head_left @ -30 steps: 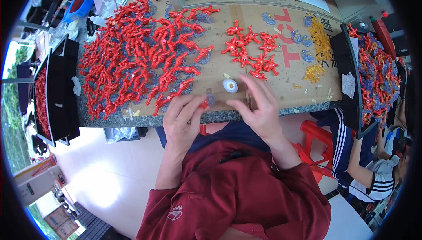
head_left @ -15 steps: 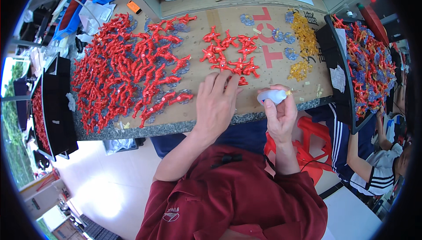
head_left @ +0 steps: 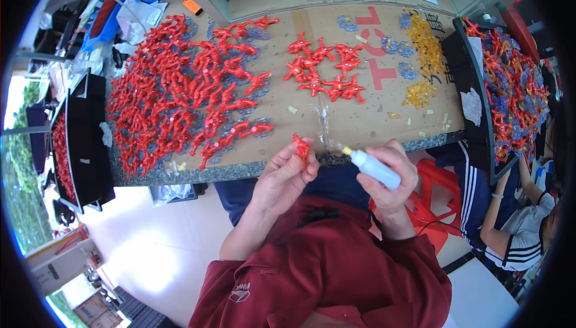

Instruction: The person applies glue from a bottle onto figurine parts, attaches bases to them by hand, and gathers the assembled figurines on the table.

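My left hand (head_left: 284, 175) pinches a small red plastic figure (head_left: 302, 150) upright between thumb and fingers, just over the table's front edge. To its right, my right hand (head_left: 393, 178) grips a small white squeeze bottle (head_left: 375, 169) with a yellowish nozzle. The bottle lies tilted, its tip pointing left toward the figure but apart from it. Farther back, a loose cluster of red figures (head_left: 312, 67) rests on the cardboard. At the left a large heap of red figures (head_left: 174, 94) spreads out, those along its right side lying with clear bluish pieces (head_left: 259, 129).
Yellow translucent pieces (head_left: 427, 46) and a few clear bluish pieces (head_left: 408, 70) lie at the right. A black crate (head_left: 465, 82) of red and clear parts stands beyond them; another black crate (head_left: 90, 142) is at far left. A co-worker's arm (head_left: 495, 208) shows at right.
My left hand has picked up a red figure from the near side of the cluster and drawn it toward me. The bottle in my right hand has turned, its nozzle now pointing left.
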The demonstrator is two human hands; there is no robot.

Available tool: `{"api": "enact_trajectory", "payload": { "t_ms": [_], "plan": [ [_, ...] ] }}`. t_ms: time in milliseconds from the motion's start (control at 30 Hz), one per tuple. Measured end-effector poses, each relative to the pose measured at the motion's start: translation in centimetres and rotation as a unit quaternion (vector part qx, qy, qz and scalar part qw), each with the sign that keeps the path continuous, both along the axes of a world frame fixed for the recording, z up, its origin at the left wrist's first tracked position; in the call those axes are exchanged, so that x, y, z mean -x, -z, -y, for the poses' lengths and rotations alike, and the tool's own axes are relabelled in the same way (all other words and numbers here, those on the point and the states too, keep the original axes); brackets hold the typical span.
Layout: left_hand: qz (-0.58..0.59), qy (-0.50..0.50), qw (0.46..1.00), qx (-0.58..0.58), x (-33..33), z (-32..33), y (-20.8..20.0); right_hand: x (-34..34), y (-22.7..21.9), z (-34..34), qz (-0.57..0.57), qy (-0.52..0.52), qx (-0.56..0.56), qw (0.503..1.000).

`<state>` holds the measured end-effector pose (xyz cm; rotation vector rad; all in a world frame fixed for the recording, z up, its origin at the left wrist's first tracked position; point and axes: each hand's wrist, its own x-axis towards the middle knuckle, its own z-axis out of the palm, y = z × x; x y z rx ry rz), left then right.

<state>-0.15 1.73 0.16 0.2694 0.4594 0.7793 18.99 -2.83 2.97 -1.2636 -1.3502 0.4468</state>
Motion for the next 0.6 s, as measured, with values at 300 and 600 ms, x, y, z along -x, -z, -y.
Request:
{"api": "enact_trajectory", "payload": {
  "t_ms": [300,600],
  "plan": [
    [0.02,-0.014,0.998,0.061,1.0,0.8,0.2,1.5,-0.6,-0.3,0.071,-0.069,-0.014,0.995],
    [0.01,-0.003,0.999,0.052,0.8,0.6,0.4,1.5,-0.6,-0.3,0.071,-0.068,-0.006,0.995]
  ]
}}
